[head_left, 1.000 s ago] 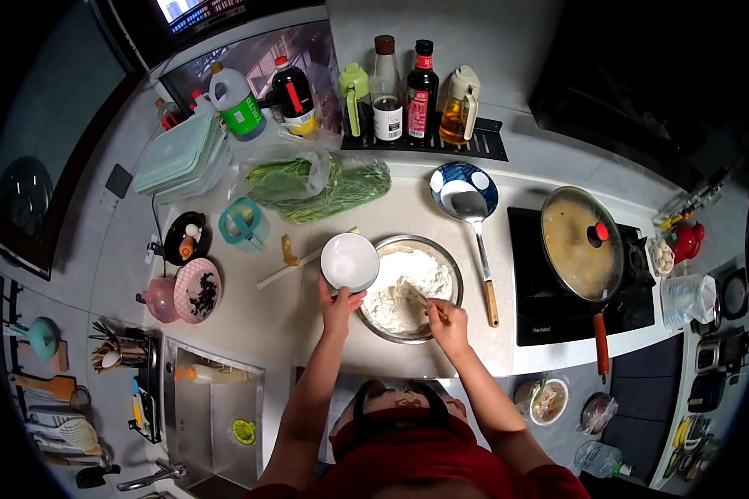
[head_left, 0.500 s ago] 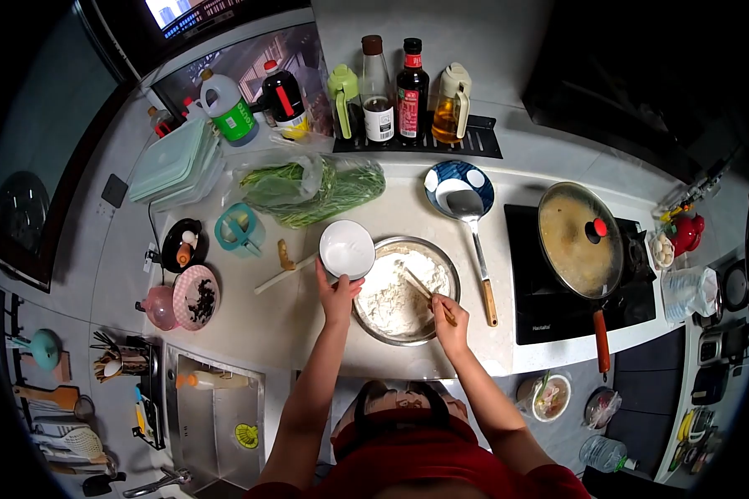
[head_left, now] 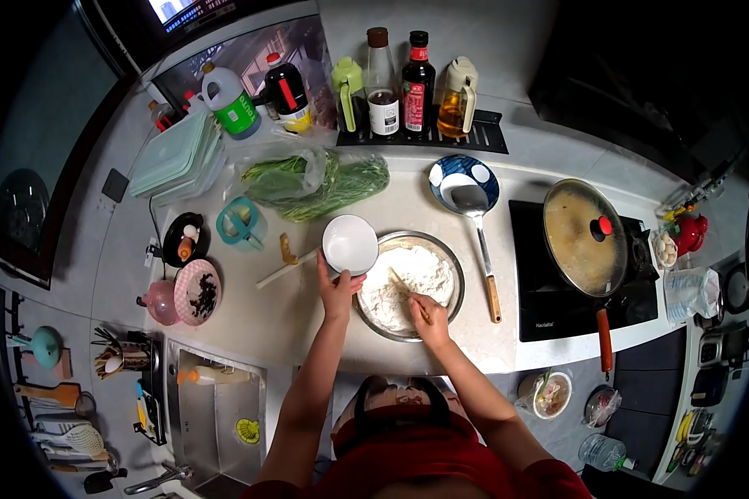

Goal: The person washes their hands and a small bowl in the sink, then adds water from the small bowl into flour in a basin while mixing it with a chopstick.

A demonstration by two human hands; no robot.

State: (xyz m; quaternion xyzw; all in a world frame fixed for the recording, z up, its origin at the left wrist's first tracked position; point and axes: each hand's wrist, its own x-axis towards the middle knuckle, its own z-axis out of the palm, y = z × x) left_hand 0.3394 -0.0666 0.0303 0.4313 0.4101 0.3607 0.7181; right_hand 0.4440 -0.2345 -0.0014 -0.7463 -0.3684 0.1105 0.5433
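My left hand (head_left: 339, 291) grips a small white bowl (head_left: 349, 244), tilted over the left rim of a metal mixing bowl (head_left: 456, 287). White flour (head_left: 420, 270), clumpy on the left side, fills much of the metal bowl. Inside it, my right hand (head_left: 430, 318) is closed around a pair of wooden chopsticks (head_left: 398, 281), whose tips are in the flour. To the left on the counter lie a pale stick (head_left: 287, 269) and a piece of ginger (head_left: 287, 249).
Behind the bowls lies a bag of green vegetables (head_left: 316, 183). A spatula (head_left: 484, 258) rests in a blue patterned bowl (head_left: 463, 177). On the right, a lidded pan (head_left: 578, 241) sits on the cooktop (head_left: 545, 319). A sink (head_left: 212, 416) is at lower left.
My right hand has moved left and the chopsticks' tips have shifted left and down through the flour. My left hand still holds the white bowl in about the same place.
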